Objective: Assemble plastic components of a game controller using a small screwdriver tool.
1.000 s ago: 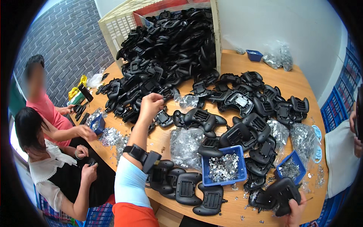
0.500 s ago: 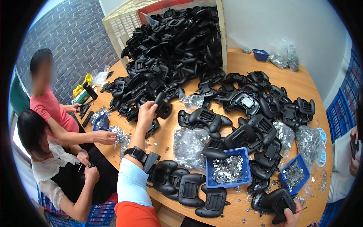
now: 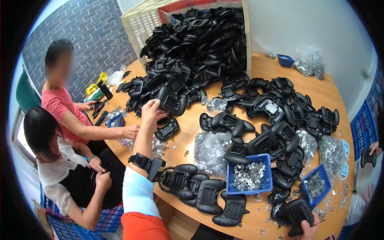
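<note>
My left hand [image 3: 151, 115] reaches out to the edge of a large heap and pinches one grip of a black game controller shell [image 3: 173, 101], its battery bay facing me. Another black shell [image 3: 167, 128] lies on the table just below that hand. At the lower right, my right hand [image 3: 311, 227] is closed around the grip of a second controller shell [image 3: 297, 215]; most of its fingers are hidden behind it. Beside it stands a blue bin [image 3: 316, 185] of small metal parts. A larger blue bin [image 3: 230, 186] of metal clips sits nearer the middle.
A tipped cream crate [image 3: 249, 48] spills controller shells [image 3: 200, 44] over the table [image 3: 320, 92]. Several shells [image 3: 209, 197] line the front edge. Bags of metal parts [image 3: 212, 152] lie between them. Two people [image 3: 64, 116] work at the left; another person's hand [image 3: 374, 149] shows at right.
My left hand has drawn a controller shell up from the heap's edge and turned its back toward me. The view has swung slightly left. My right hand keeps its hold.
</note>
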Motion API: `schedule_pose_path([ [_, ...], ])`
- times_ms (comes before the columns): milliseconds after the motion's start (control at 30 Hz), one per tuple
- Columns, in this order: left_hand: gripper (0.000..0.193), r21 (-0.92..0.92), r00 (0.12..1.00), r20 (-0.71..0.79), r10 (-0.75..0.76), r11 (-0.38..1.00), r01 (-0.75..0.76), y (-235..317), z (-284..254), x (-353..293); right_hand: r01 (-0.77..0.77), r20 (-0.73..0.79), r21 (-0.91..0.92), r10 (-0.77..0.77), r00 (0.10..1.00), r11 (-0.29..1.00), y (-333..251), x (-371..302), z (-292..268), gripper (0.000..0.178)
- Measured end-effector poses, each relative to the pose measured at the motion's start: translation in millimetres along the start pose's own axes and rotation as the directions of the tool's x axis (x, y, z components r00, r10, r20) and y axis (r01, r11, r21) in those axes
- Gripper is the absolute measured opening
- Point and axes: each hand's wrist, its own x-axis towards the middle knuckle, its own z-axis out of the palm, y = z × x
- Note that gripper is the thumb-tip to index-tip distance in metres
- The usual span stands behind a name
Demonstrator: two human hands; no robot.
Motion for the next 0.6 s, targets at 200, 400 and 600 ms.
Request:
schedule_pose_path([
  [200, 0.016, -0.079, 0.987, -0.047, -0.154, 0.985, 0.15, -22.9, -5.9, -2.8, 0.014, -0.017, -0.014, -0.014, 1.0, 1.0, -4.2, -3.2, 10.1, 0.032],
  [400, 0.015, -0.188, 0.963, 0.181, -0.197, 0.955, 0.231, -21.0, 46.1, -18.0, 0.02, -0.032, 0.021, -0.019, 0.999, 1.0, -5.8, -7.8, 15.9, 0.028],
  [600, 0.017, -0.305, 0.938, 0.331, -0.103, 0.929, 0.21, 6.1, 103.5, -46.6, 0.01, -0.084, 0.136, 0.001, 0.996, 0.991, 0.0, -6.3, 23.1, 0.037],
])
